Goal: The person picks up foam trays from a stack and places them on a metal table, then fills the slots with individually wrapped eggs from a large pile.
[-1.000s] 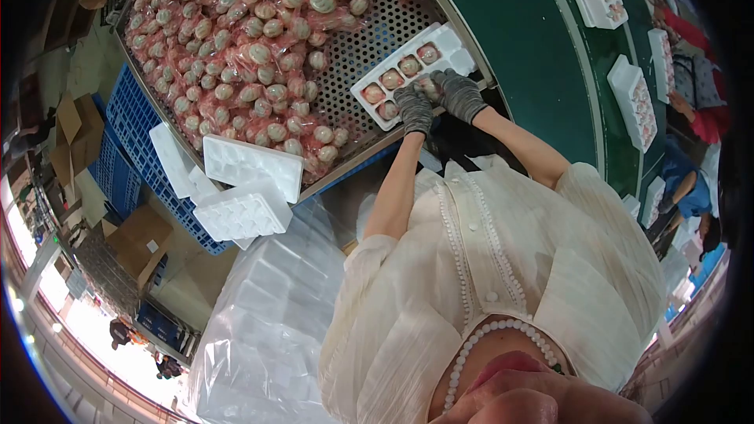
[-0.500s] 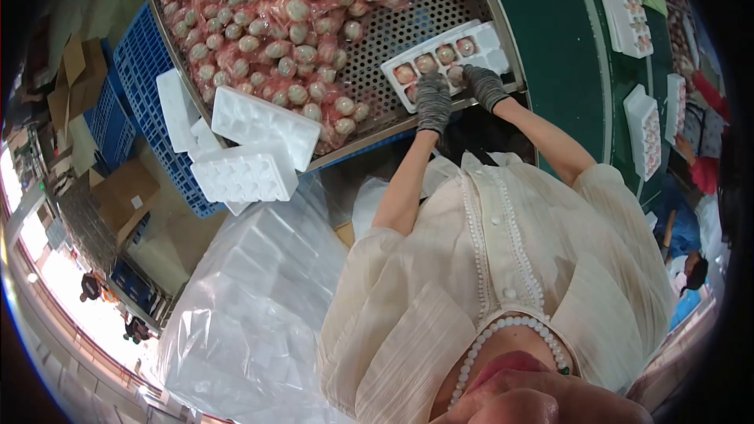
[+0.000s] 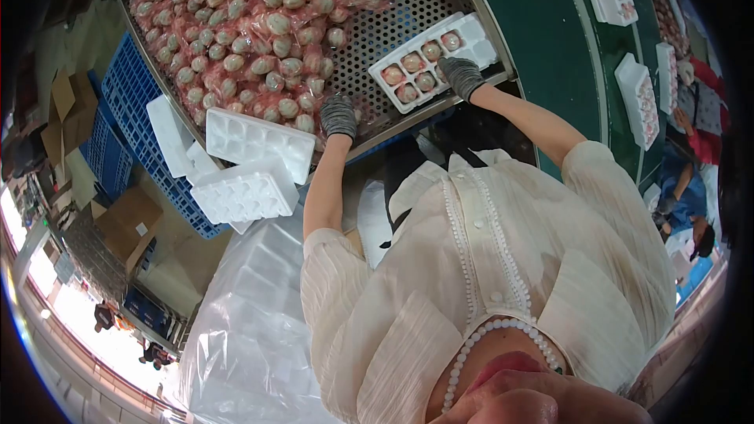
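Note:
Small pale eggs in clear, red-printed wrappers form a large pile (image 3: 259, 39) in a perforated metal bin. My left hand (image 3: 339, 115), in a striped grey knit glove, is at the pile's near right edge, its fingers curled over a wrapped egg and partly hidden. A white foam tray (image 3: 481, 43) lies at the bin's right end with several wrapped eggs (image 3: 412, 63) in its cells. In a matching glove, my right hand (image 3: 462, 77) is closed over an egg in the tray's near row, which it mostly covers.
Empty white foam trays (image 3: 259, 141) rest on the bin's near left corner, beside a blue plastic crate (image 3: 149, 102). Clear plastic sheeting (image 3: 259, 306) covers a stack below. Right of the bin runs a green belt (image 3: 550, 55) with filled trays (image 3: 638, 102); co-workers are beyond it.
My left hand has moved left from the foam tray to the edge of the egg pile. My right hand has stayed at the tray. The whole view has shifted slightly.

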The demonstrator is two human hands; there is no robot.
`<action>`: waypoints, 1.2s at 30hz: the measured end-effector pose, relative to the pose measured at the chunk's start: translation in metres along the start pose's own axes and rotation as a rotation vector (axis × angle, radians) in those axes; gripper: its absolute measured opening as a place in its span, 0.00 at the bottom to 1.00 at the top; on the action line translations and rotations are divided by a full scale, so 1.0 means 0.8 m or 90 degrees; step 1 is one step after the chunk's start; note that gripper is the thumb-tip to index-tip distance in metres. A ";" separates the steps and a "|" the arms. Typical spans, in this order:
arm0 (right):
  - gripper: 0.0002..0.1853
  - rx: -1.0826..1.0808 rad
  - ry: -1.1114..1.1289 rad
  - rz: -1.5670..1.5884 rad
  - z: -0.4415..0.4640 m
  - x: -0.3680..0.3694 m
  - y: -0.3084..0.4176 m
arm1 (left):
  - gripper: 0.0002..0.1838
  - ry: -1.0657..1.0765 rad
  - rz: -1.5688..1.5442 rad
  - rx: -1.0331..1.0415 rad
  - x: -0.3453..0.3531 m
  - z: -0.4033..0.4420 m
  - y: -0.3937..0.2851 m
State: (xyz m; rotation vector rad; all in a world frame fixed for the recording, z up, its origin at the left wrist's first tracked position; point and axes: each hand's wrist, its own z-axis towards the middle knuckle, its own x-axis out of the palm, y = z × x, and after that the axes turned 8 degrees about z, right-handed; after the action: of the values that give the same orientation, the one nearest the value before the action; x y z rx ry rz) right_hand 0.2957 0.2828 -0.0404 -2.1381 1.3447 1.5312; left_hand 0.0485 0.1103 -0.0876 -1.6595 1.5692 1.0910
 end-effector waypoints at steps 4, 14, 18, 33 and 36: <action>0.09 0.054 -0.005 0.009 0.006 0.007 0.002 | 0.17 0.036 0.055 0.023 0.009 0.014 0.004; 0.09 0.020 -0.013 -0.043 0.015 0.028 -0.004 | 0.31 0.021 -0.084 0.025 0.007 0.013 0.011; 0.09 0.022 -0.014 -0.066 0.019 0.048 -0.009 | 0.23 0.016 0.029 0.053 -0.002 0.006 0.008; 0.08 -0.033 -0.018 0.052 0.011 0.016 0.026 | 0.11 0.062 0.044 0.049 -0.032 0.025 0.024; 0.08 -0.068 -0.039 0.196 0.008 0.016 0.022 | 0.11 -0.418 -0.102 0.033 -0.033 -0.008 0.038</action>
State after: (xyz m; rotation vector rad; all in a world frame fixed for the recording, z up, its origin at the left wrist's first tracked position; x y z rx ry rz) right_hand 0.2788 0.2697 -0.0483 -1.9944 1.6674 1.8022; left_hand 0.0203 0.1144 -0.0582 -1.1882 1.0118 1.3190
